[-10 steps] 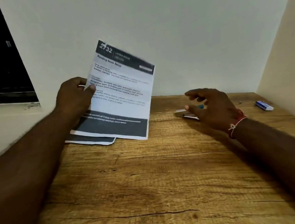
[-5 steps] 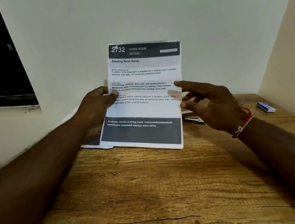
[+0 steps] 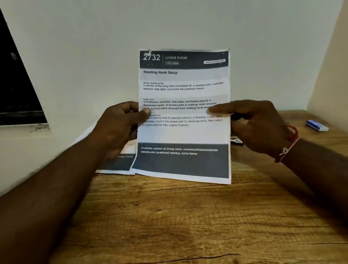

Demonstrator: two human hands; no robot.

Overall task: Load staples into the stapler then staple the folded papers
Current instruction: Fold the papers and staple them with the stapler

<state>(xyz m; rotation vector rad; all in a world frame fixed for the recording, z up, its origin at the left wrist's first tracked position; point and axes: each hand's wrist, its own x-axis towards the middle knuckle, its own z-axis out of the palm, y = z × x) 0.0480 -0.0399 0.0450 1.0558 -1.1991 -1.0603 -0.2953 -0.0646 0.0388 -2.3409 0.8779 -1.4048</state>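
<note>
- A printed sheet [image 3: 186,116] headed "Reading Nook Setup" is held upright over the worktop [image 3: 172,224].
- The left hand [image 3: 119,127] is closed on the sheet's left edge, thumb on the front.
- The right hand [image 3: 257,124] is pinched on the sheet's right edge, thumb laid across the text.
- Further papers [image 3: 118,162] are seen lying flat behind the sheet's lower left corner.
- The stapler [image 3: 236,141] is mostly hidden just right of the sheet.
- A blue-and-white box [image 3: 317,125] is noted well right of the sheet.

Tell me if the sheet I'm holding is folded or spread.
Spread: the sheet shows its full printed face, header band down to footer band.
</note>
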